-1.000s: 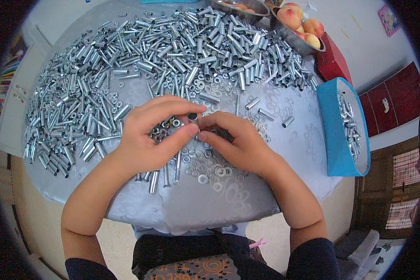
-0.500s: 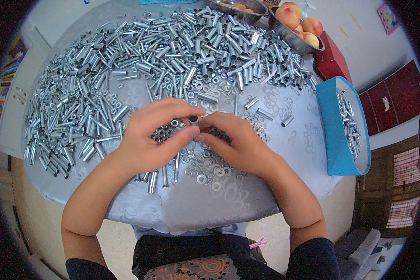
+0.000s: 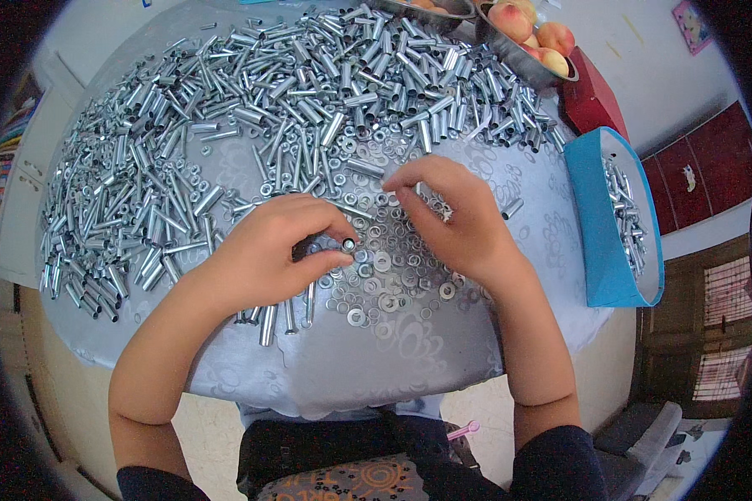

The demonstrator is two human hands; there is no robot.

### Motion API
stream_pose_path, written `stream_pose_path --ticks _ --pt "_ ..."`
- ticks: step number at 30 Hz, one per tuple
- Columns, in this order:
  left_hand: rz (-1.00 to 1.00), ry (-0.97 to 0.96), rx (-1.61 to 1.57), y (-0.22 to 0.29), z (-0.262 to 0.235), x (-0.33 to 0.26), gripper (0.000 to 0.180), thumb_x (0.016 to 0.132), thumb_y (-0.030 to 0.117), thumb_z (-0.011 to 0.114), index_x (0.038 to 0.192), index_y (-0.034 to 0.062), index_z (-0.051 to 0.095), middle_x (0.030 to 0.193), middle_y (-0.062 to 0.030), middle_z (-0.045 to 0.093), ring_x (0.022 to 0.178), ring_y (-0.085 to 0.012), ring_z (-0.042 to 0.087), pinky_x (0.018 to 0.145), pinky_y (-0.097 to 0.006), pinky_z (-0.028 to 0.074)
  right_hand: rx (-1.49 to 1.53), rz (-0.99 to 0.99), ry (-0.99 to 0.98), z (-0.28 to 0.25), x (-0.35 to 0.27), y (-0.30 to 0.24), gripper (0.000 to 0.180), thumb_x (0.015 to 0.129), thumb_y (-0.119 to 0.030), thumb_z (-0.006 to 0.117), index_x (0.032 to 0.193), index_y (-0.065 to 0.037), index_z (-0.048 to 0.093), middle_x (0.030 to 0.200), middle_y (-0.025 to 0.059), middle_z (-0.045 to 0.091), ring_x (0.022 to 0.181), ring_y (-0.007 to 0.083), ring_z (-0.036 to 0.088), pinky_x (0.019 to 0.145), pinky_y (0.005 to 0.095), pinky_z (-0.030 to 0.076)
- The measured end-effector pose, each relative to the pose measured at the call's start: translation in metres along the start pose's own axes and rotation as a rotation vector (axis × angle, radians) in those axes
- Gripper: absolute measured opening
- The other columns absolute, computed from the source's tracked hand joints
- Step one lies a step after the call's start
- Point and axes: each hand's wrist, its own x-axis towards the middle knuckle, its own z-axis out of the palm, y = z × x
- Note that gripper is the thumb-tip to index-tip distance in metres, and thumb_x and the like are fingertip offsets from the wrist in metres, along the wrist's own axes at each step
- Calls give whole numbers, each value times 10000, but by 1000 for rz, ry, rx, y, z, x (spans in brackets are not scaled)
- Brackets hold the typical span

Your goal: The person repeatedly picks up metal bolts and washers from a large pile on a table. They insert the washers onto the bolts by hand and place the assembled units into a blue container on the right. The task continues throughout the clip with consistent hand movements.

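Note:
My left hand [image 3: 263, 246] pinches a short metal sleeve [image 3: 348, 245] between thumb and forefinger, its round end facing up. Across from it, my right hand [image 3: 455, 213] is raised over the flat washers [image 3: 382, 261], thumb and forefinger tips drawn close together. Whether something small sits between those tips I cannot make out. Just beyond the right fingertips lies a loose metal tube [image 3: 364, 168]. Several bolts [image 3: 290, 317] and another tube [image 3: 268, 326] lie by the near side of my left hand, which partly covers a cluster of nuts.
A wide heap of metal tubes and bolts [image 3: 251, 113] covers the table's far and left parts. On the right stands a blue fabric bin [image 3: 589, 225] with metal parts inside. Behind it are a red box [image 3: 591, 96] and a metal bowl [image 3: 530, 67] of peaches.
My hands have come apart. The right has moved away from the sleeve, up and to the right over the washers; the left keeps the sleeve and has lowered slightly.

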Motion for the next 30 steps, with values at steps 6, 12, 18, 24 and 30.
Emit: stream_pose_path --ticks 6,12,18,24,30 --pt "-30 -9 39 2 -1 -1 197 778 190 735 902 62 653 774 -76 609 726 -246 582 645 -349 443 -179 -93 -188 -24 2 -12 146 740 -46 716 879 -45 673 849 99 631 816 280 591 745 380 462" --pt "-110 -26 12 5 -2 -1 210 771 191 741 923 72 658 747 -75 591 688 -232 580 610 -347 439 -139 -87 -470 -26 -1 -10 199 691 -174 783 859 -98 709 809 53 612 795 256 576 753 352 427" --pt "-120 -64 -6 7 -5 -2 221 767 190 744 926 66 653 736 -83 579 684 -232 577 611 -347 441 -209 -21 -499 -17 -4 -22 223 700 -236 777 857 -108 684 856 26 597 884 230 566 804 356 394" --pt "-118 -82 0 5 -4 -3 216 768 177 739 920 56 646 735 -86 574 691 -239 575 624 -352 445 -207 5 -457 -12 -8 -22 226 708 -206 767 868 -90 659 874 44 594 902 244 570 811 366 409" --pt "-116 -86 -5 5 -4 -2 212 768 176 735 912 55 639 738 -92 572 696 -245 576 629 -353 446 -95 47 -462 -12 -7 -19 142 723 -133 746 832 -83 670 855 52 603 879 261 573 808 368 427"
